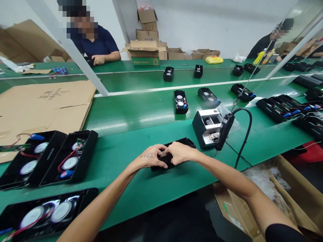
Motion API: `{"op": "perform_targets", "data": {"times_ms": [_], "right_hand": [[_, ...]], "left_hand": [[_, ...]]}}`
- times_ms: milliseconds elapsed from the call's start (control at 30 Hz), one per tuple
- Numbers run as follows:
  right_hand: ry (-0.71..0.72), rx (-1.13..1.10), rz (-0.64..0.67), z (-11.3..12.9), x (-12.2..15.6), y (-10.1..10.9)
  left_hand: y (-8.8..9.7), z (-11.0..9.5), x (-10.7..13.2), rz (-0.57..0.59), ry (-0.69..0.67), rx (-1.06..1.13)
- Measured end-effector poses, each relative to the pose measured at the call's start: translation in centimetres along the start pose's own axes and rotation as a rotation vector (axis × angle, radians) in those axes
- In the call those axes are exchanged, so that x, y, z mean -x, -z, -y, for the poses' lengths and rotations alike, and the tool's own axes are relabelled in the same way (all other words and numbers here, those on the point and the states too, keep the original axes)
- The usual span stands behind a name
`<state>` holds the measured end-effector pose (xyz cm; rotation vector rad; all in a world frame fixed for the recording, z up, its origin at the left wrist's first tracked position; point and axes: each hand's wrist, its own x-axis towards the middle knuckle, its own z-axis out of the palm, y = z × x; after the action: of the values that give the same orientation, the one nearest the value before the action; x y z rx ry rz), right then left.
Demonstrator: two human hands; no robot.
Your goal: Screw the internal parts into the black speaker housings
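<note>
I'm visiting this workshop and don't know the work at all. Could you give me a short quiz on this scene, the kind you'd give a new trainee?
1. True or false: the left hand and the right hand are both gripping the black case.
2. What is the black tool hanging to the right of the hands? A) a hot glue gun, B) an electric screwdriver, C) a tape dispenser.
3. What colour are the wires near the round disc in the open black case on the left?

Key: 1 true; 2 B; 3 red.
</note>
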<state>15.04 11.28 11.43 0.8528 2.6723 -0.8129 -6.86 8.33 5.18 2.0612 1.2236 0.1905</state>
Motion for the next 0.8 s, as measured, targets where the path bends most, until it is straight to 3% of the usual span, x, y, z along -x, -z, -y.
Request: {"op": "perform_targets", "data": {"times_ms": [367,633,800], "right_hand": [[0.014,0.144,-0.183,-0.8,-0.4,-3.4],[-0.049,0.098,-0.150,-0.5,-0.6,-2.8],[-0.014,0.074,-0.104,-0.7,-0.6,-1.8]], "left_hand": [[0.1,-0.2,-0.1,0.042,-0.023,0.085],[0.4,-0.3,-0.3,0.047,-0.030,0.104],[0.9,-0.5,-0.5,0.068,-0.011,0.114]]}}
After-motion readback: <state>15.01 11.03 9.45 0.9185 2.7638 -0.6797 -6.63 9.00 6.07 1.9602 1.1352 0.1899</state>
